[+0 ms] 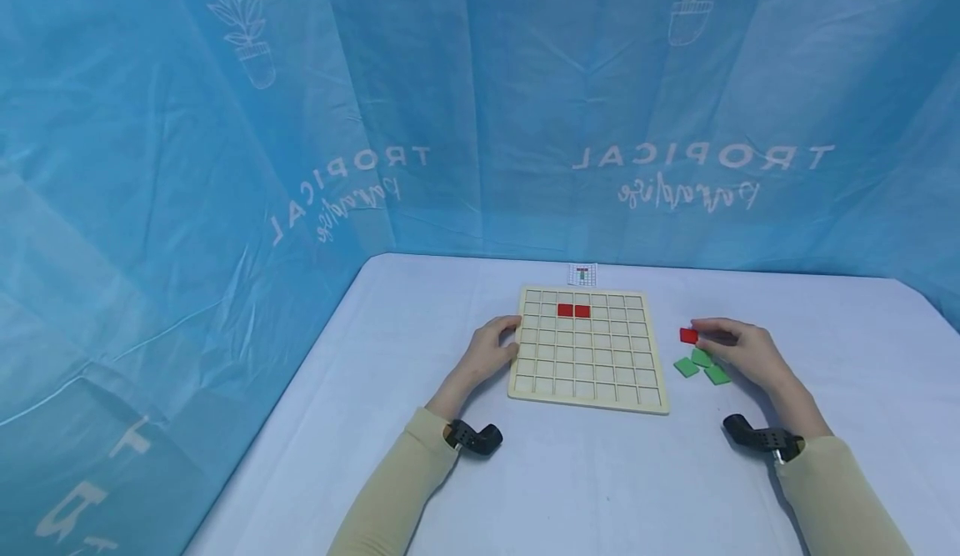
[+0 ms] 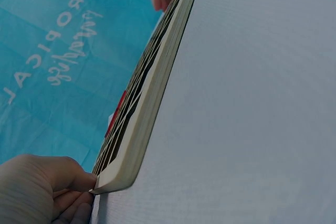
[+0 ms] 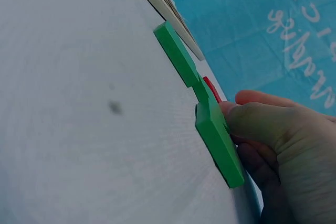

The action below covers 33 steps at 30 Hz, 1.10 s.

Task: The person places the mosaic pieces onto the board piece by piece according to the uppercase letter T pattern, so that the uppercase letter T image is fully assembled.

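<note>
A pale wooden grid board (image 1: pixel 588 404) lies on the white table, with two red square tiles (image 1: pixel 573 311) side by side in its second row from the top. My left hand (image 1: pixel 489 348) grips the board's left edge between thumb and fingers; the left wrist view shows this hand (image 2: pixel 47 187) at the board's corner. To the right of the board, my right hand (image 1: pixel 742 352) pinches a loose red tile (image 1: pixel 687 335) between thumb and forefinger. Just below that tile lie three green square tiles (image 1: pixel 686 367). Close up in the right wrist view, the green tiles (image 3: pixel 218 142) partly hide the red one (image 3: pixel 211 87).
A small printed card (image 1: pixel 582 274) with a red and green T pattern lies behind the board's top edge. Blue curtains (image 1: pixel 525 106) hang around the back and left of the white table (image 1: pixel 570 481). Each wrist wears a black camera mount (image 1: pixel 474 438).
</note>
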{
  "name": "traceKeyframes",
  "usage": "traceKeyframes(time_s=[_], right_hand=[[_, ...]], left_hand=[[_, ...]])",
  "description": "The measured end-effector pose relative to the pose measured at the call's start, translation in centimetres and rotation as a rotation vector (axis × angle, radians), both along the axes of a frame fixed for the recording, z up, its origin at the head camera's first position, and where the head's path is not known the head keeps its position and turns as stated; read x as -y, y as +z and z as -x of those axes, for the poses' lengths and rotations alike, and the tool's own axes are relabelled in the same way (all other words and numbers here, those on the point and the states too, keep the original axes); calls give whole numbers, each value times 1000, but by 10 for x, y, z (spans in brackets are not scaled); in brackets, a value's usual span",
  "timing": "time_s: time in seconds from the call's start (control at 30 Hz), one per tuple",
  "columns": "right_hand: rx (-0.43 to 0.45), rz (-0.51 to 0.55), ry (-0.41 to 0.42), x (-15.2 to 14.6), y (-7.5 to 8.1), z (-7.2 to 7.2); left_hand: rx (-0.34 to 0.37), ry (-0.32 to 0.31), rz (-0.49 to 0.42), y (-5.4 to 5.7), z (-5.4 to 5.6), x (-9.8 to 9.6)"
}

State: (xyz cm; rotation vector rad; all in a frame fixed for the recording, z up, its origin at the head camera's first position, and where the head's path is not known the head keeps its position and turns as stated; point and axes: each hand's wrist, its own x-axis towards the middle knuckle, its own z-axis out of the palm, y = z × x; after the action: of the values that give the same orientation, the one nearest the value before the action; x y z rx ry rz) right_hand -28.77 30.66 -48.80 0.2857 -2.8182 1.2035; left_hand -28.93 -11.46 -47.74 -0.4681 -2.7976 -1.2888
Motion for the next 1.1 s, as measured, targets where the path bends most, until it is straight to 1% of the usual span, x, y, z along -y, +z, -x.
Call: traceKeyframes(time_s=[0.07, 0.17, 0.23, 0.33, 0.47, 0.57, 0.63, 0.67, 0.7, 0.73, 0.83, 0.9, 0.97, 1.1], right_hand=[[-7, -7, -16, 0, 1, 0], [5, -10, -52, 1, 6, 0], [17, 2, -84, 1, 12, 0], [17, 27, -104, 2, 23, 2], [-19, 61, -84, 8, 37, 7], [-32, 87, -78, 18, 43, 13], [-37, 103, -75, 25, 43, 20], [-45, 104, -77, 28, 40, 25], [-55, 105, -82, 31, 37, 30], [-62, 111, -64, 33, 33, 35], [-104, 97, -67, 40, 18, 54], [-132, 95, -50, 48, 14, 62], [-142, 114, -38, 59, 17, 64], [-141, 188, 14, 87, 36, 54]], left_hand=[[0, -2, -5, 0, 0, 0], [1, -7, -12, 0, -1, -1], [3, -8, -13, 0, -1, -1], [3, -6, -10, 0, 0, -1], [1, -2, -6, 0, 0, -1], [2, 1, -4, 0, 0, -1], [1, 1, -6, 0, 0, -1], [0, 1, -6, 0, 0, 0], [-1, 0, -7, 0, 0, 0], [-2, 0, -7, 0, 0, 0], [-3, -3, -5, 0, 0, 1], [-3, -4, -3, 0, 0, 1], [-4, -4, -3, 0, 0, 1], [-4, -9, -10, 0, 1, -1]])
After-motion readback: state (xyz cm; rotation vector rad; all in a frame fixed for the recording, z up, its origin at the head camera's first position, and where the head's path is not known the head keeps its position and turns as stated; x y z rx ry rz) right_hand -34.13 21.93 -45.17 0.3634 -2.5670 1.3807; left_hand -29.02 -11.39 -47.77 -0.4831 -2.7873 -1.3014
